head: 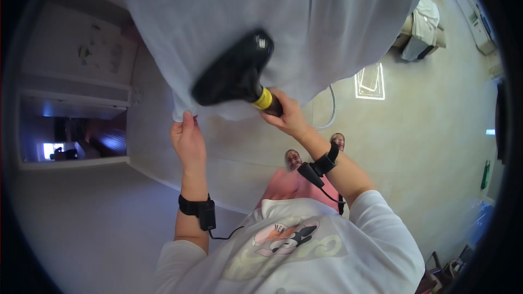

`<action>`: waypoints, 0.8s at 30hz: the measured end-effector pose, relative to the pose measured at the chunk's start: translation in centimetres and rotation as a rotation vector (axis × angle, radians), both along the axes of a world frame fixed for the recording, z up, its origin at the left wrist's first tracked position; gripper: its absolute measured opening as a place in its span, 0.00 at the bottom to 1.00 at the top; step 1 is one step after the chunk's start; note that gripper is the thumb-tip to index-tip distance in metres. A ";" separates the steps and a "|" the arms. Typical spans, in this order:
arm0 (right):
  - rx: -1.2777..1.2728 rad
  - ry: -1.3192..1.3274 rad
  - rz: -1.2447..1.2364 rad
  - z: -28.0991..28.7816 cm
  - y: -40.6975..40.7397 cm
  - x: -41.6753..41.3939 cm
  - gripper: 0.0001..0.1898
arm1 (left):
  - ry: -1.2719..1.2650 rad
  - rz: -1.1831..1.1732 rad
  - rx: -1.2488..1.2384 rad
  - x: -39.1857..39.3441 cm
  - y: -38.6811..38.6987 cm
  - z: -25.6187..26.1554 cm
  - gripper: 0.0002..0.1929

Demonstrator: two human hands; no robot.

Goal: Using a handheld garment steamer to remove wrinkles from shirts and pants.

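Note:
My right hand (289,115) grips the dark handle of a black garment steamer head (233,71) with a yellow band. The steamer head lies over a hanging sheet of light grey-blue fabric (347,20); whether its face touches the cloth I cannot tell. My left hand (188,141) pinches the lower left corner of the fabric between thumb and fingers. Below the right edge of the cloth a ribbed pale hose (334,106) curves down near the floor. Its upper end is hidden behind the fabric.
A doorway (75,126) opens at the left, beside a pale wall (94,208). At the upper right a white cloth (425,18) drapes over a beige seat (440,37). Bright rectangular light (369,81) shows on the tiled floor (408,143). Bags (453,267) stand at the lower right.

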State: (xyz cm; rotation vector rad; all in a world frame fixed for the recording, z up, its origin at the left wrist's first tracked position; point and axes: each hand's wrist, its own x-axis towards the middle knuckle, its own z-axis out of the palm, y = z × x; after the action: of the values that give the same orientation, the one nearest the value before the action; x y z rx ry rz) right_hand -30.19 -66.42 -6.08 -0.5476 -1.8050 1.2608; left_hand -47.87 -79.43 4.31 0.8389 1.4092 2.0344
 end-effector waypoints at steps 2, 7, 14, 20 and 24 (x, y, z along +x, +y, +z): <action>-0.019 -0.117 -0.021 -3.1 -1.1 0.3 0.25 | 0.050 0.010 -0.037 -0.4 0.4 0.0 0.10; 0.060 -0.055 -0.150 -4.4 -0.7 0.4 0.24 | 0.085 0.038 -0.084 -2.1 1.6 0.7 0.09; 0.107 -0.113 -0.228 -8.3 2.1 -2.7 0.23 | 0.172 -0.022 -0.199 -3.8 1.9 1.6 0.10; -0.171 -0.621 -0.334 -16.1 0.2 4.0 0.25 | 0.084 -0.005 -0.219 -4.6 2.3 1.6 0.09; 0.063 -0.309 -0.343 -10.4 2.2 5.2 0.26 | 0.047 0.040 -0.182 -4.5 2.9 1.5 0.09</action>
State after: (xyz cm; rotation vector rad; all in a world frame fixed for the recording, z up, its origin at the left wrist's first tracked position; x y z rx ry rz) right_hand -25.04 -64.17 -16.47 -1.0131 -1.8908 0.9188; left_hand -52.36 -76.50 5.85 0.7906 1.6212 1.8915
